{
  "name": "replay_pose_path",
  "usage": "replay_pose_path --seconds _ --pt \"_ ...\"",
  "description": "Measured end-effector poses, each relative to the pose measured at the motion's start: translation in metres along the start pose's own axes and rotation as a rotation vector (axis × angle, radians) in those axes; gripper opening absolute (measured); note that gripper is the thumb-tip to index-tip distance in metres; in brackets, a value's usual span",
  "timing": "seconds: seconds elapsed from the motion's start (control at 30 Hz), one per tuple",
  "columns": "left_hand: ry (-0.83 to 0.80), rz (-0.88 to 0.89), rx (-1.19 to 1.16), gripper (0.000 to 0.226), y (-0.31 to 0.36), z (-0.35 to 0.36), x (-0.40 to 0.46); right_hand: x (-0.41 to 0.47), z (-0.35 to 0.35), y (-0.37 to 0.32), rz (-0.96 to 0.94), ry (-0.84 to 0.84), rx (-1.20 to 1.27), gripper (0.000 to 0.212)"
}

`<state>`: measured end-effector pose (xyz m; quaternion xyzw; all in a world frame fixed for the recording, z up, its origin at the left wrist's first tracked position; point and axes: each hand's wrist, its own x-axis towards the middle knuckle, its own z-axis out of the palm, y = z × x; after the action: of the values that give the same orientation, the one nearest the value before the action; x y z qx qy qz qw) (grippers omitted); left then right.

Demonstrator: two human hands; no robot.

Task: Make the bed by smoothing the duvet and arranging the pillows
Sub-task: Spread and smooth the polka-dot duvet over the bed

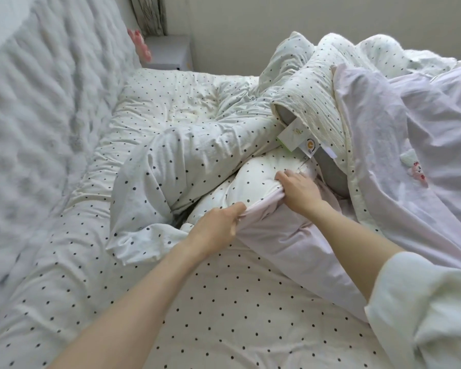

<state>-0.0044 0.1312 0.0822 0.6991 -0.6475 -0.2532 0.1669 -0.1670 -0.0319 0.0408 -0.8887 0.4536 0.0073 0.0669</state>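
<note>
Pale pink duvet [290, 235] heaped toward 3 o'clock, its gathered edge running from 8 o'clock to 2 o'clock across the dotted sheet [224, 302]. Left hand [216, 225] curled tight on that edge at its near end; right hand [298, 190] pinching the same edge farther up, against a dotted pillow [253, 182]. Likely pull: toward 6 o'clock. Second pillow [176, 102] flat at 11 o'clock, by the headboard [37, 102].
</note>
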Motion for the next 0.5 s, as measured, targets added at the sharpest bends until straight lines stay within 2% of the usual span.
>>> replay_pose_path --seconds 0.07,0.13,0.17,0.27,0.33,0.43,0.5 --pt "-0.028 -0.036 0.052 0.012 -0.001 -0.001 -0.007 -0.007 -0.005 -0.007 -0.001 0.031 0.034 0.015" --pt "0.012 -0.045 0.151 0.005 -0.004 -0.002 -0.016 -0.024 -0.013 -0.014 0.024 0.078 0.072 0.009" --pt "0.046 -0.028 0.186 0.02 -0.005 0.0 -0.022 -0.037 -0.015 -0.019 0.024 0.098 0.095 0.012" --pt "0.05 0.116 0.327 0.091 0.002 0.008 -0.027 -0.086 -0.018 -0.033 0.002 0.115 0.165 0.017" --pt "0.015 0.18 0.423 0.111 0.014 0.018 -0.022 -0.114 -0.021 -0.035 0.022 0.102 0.203 0.019" --pt "-0.046 0.121 0.39 0.113 0.031 0.037 -0.011 -0.135 -0.025 -0.022 0.064 0.151 0.256 0.024" --pt "-0.062 0.072 0.292 0.093 0.036 0.046 -0.003 -0.14 -0.024 -0.007 0.032 0.06 0.268 0.018"
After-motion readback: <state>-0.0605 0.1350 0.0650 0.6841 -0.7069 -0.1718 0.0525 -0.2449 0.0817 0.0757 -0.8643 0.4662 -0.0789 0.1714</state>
